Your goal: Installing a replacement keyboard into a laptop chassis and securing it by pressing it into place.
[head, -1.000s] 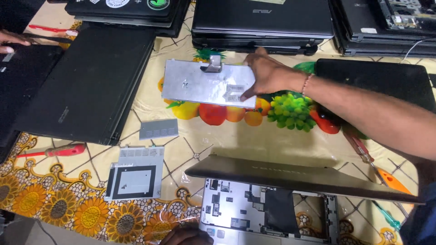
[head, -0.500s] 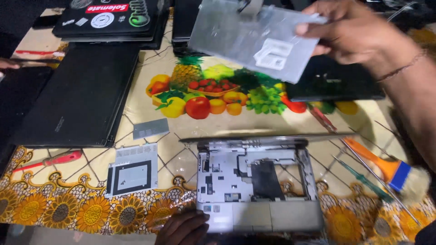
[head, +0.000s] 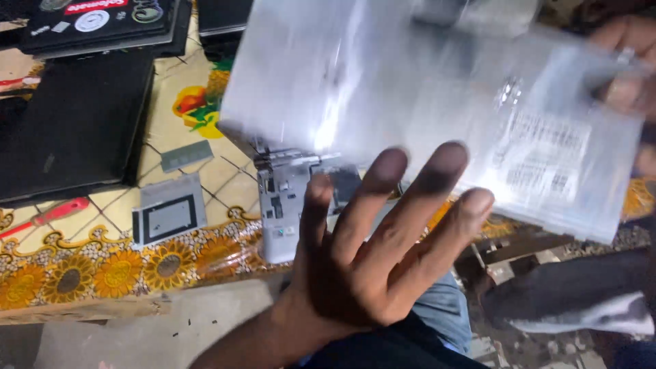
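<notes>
Single head view, steeply downward, close.

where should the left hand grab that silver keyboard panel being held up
Probably the near long edge of the silver keyboard panel, coming from below. It is a thin, flat sheet, tilted and blurred, with the right hand at its far right edge. The left hand is open under it, fingers spread, so thumb and fingers could pinch the lower edge toward the left end to balance the sheet.

A small laptop repair workshop: closed black laptops (head: 75, 123) crowd a table under a fruit-and-sunflower oilcloth (head: 102, 263), beside an opened silver laptop chassis (head: 290, 205), loose cover panels (head: 169, 217) and a red-handled screwdriver (head: 48, 215)
</notes>
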